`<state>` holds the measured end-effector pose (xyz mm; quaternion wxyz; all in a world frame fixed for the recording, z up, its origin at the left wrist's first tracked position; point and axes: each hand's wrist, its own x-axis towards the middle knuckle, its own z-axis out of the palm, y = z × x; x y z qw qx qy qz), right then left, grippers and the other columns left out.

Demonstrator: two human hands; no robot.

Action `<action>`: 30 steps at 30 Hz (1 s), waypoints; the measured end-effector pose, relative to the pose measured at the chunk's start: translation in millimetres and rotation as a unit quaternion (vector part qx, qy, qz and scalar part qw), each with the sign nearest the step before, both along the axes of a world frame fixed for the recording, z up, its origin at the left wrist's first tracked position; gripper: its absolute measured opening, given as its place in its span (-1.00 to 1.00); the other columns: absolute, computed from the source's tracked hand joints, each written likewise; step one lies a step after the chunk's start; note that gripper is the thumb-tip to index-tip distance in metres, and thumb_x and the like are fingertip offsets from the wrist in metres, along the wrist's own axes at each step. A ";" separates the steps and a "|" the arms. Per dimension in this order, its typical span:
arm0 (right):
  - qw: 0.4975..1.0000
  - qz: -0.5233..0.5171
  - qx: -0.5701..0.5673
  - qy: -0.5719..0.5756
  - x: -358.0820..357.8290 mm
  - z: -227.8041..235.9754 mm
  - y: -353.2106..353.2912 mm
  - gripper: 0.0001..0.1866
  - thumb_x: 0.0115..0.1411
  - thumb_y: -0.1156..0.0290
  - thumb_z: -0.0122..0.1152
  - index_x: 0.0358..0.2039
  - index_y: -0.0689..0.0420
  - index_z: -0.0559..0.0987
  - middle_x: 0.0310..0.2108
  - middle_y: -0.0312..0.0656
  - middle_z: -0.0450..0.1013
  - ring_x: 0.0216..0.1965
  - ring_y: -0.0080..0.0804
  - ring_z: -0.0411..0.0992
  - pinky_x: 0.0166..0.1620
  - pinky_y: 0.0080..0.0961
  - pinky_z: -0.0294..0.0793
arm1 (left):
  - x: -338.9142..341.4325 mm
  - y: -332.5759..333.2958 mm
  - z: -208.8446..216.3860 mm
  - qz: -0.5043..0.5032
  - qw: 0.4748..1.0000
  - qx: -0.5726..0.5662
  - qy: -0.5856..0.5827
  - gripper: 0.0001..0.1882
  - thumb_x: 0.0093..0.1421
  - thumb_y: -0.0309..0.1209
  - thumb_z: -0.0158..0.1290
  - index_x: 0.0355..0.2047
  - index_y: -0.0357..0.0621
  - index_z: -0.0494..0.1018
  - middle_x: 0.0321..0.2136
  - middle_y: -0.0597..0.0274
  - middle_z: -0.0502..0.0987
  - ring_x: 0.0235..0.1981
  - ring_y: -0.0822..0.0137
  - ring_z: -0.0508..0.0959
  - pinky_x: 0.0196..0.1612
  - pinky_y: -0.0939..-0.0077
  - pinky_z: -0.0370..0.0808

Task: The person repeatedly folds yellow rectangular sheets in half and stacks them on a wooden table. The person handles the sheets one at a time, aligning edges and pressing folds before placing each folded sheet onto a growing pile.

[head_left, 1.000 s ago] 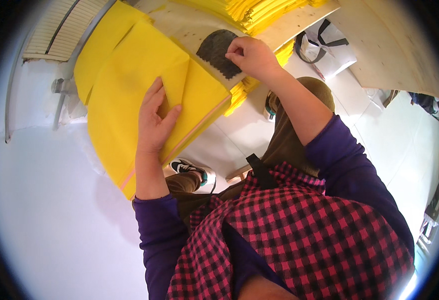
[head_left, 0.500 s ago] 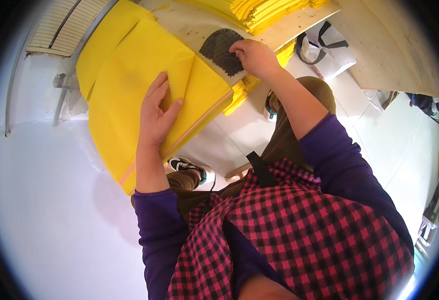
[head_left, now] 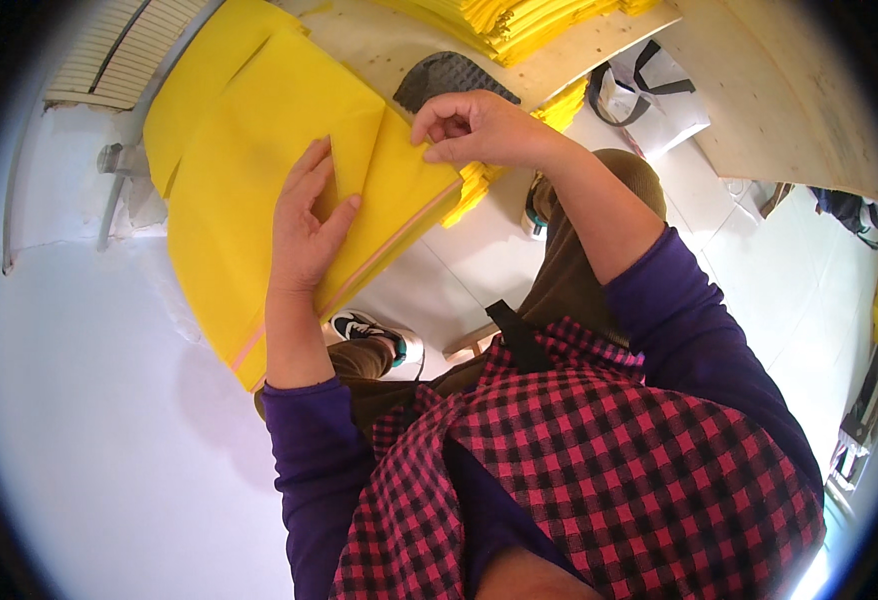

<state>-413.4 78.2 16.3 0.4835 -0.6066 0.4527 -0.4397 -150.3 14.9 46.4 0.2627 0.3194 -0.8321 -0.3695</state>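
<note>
A thick stack of yellow sheets, apparently non-woven fabric [head_left: 249, 170], lies before me, with a pinkish stripe along its near edge. My left hand [head_left: 309, 225] rests on the top layer, fingers stretched out and thumb apart, beside a folded flap [head_left: 354, 140]. Over the stack's right corner hovers my right hand [head_left: 489, 130]; its fingers are bent, with a gap between thumb and forefinger and nothing seen in them. Just beyond it, partly covered by that hand, is a dark grey pad [head_left: 444, 78] with a rounded end and a textured surface.
More yellow sheets [head_left: 529, 25] are piled at the far side on a wooden board [head_left: 599, 45]. A white bag with black handles [head_left: 659, 95] stands on the floor to the right, near a wooden panel [head_left: 779, 100]. A ribbed heater-like unit [head_left: 109, 50] is at far left.
My right hand has left the grey pad and come nearer, to the stack's right corner. The pad now lies turned differently. My left hand stays on the sheets.
</note>
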 end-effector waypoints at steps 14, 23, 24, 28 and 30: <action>0.996 -0.049 -0.074 -0.008 11.4 6.8 -8.1 -0.93 0.13 0.48 0.28 -0.37 0.19 0.59 -0.43 -0.42 0.36 -0.36 -0.68 0.33 -0.25 -0.68 0.32 | 0.4 -2.3 2.1 -0.019 0.999 -0.027 -0.016 -0.47 0.05 -0.39 0.17 0.05 -0.28 0.42 0.19 -0.06 0.30 0.28 0.05 0.20 0.30 0.28 0.11; 0.995 -0.063 -0.078 -0.012 13.5 7.0 -11.6 -0.92 0.15 0.48 0.27 -0.37 0.20 0.58 -0.41 -0.42 0.37 -0.35 -0.68 0.34 -0.24 -0.70 0.33 | -1.5 -0.6 6.6 -0.019 0.999 -0.028 -0.026 -0.46 0.05 -0.32 0.18 0.05 -0.26 0.43 0.19 -0.08 0.30 0.27 0.02 0.21 0.30 0.26 0.11; 0.994 -0.066 -0.082 -0.012 14.4 7.3 -12.0 -0.92 0.15 0.47 0.27 -0.37 0.20 0.57 -0.41 -0.41 0.37 -0.35 -0.68 0.34 -0.24 -0.70 0.34 | -1.6 -0.4 7.2 -0.019 0.999 -0.025 -0.028 -0.45 0.05 -0.30 0.19 0.05 -0.25 0.43 0.19 -0.08 0.30 0.27 0.02 0.21 0.30 0.26 0.11; 0.993 -0.093 -0.075 -0.016 20.5 9.9 -14.7 -0.91 0.15 0.45 0.27 -0.36 0.19 0.58 -0.42 -0.42 0.41 -0.35 -0.69 0.36 -0.25 -0.69 0.36 | -0.6 -1.1 9.2 -0.041 0.999 -0.023 -0.010 -0.39 0.02 -0.21 0.23 0.06 -0.25 0.42 0.20 -0.08 0.29 0.28 0.01 0.19 0.30 0.24 0.09; 0.993 -0.104 -0.063 -0.008 23.0 11.5 -16.9 -0.90 0.15 0.44 0.28 -0.36 0.19 0.58 -0.42 -0.42 0.43 -0.35 -0.69 0.38 -0.24 -0.68 0.38 | 0.0 -0.9 8.8 -0.057 0.998 -0.016 0.009 -0.35 0.01 -0.17 0.24 0.07 -0.25 0.41 0.20 -0.08 0.28 0.29 0.00 0.18 0.31 0.23 0.08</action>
